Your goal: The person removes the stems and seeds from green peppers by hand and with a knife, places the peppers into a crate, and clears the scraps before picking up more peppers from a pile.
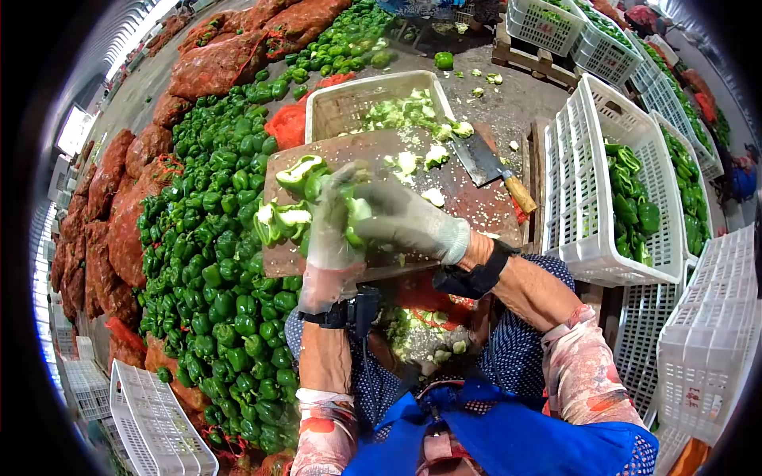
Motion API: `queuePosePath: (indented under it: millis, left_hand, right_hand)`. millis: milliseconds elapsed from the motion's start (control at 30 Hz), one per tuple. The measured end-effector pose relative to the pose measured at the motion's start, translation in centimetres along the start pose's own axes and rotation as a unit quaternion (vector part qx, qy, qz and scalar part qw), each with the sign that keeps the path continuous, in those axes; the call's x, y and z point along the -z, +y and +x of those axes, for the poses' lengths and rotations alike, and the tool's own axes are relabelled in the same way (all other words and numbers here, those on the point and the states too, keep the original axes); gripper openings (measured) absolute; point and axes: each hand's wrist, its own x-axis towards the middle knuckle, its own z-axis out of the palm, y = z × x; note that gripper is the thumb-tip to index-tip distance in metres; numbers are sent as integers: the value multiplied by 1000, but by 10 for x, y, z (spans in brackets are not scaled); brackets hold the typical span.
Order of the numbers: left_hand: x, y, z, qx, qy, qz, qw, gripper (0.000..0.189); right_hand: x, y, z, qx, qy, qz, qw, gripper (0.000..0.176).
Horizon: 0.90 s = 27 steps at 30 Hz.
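Note:
A cut green bell pepper [357, 216] is between my two gloved hands above the brown cutting board [476, 210]. My left hand [332, 230] is closed around its left side. From the right, my right hand [413, 220] has its fingers curled against the same pepper; motion blurs the fingertips. Pepper halves [302, 176] with pale insides lie on the board just left of my hands. Whitish cores [436, 156] and seeds are scattered over the board. A cleaver [480, 159] with a wooden handle rests at the board's right, away from both hands.
A white crate [313, 111] holding pepper cores stands behind the board. Left of it spreads a large heap of whole green peppers [230, 278], with red mesh sacks [119, 206] beyond. White crates of peppers [607, 258] stand on the right. Another crate [159, 420] is at lower left.

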Motion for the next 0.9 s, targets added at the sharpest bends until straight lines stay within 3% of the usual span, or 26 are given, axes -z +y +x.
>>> queuePosePath:
  millis: [33,67,167,200,267,333,400,467,567,600,667,700,733,767,800,900]
  left_hand:
    - [3,-2,2,5,-21,15,1000,55]
    - [2,-3,-7,87,-3,-79,993,51]
    - [7,-12,-3,98,56,-50,992,49]
    - [12,-15,0,169,95,-141,971,42]
    - [37,-35,7,116,71,6,991,43]
    - [16,-23,1,99,66,66,991,40]
    - [-4,-9,-5,94,68,117,986,38]
    - [-1,2,-6,57,75,30,995,43]
    - [-3,21,-10,26,138,-208,968,54]
    - [-4,25,-13,20,98,-221,970,61]
    - [-9,30,-15,42,133,-182,973,69]
    - [-10,31,-16,55,147,-159,975,73]
    - [-6,23,-15,67,127,-185,972,70]
    - [-4,20,-13,49,112,-97,988,61]
    - [2,11,-7,76,76,-63,992,59]
    - [-10,4,-14,124,-4,-31,992,59]
  right_hand:
    - [-1,10,1,37,9,-34,999,48]
    - [-2,19,2,74,21,-69,995,50]
    - [3,28,10,133,40,-170,976,52]
    - [6,17,9,86,42,-229,969,50]
    - [4,19,9,66,63,-305,948,47]
    - [3,18,6,64,92,-388,915,37]
    - [9,20,12,-11,92,-443,892,35]
    - [19,11,17,-104,53,-511,851,32]
    - [53,45,18,-48,66,-634,769,38]
    - [57,42,14,23,108,-589,801,41]
    - [61,40,8,151,149,-440,873,49]
    - [54,30,5,163,133,-403,891,50]
    - [44,21,4,176,123,-365,906,51]
    - [35,17,5,188,115,-325,920,51]
    - [26,23,10,240,134,-370,887,48]
    - [28,23,20,64,70,-515,852,34]
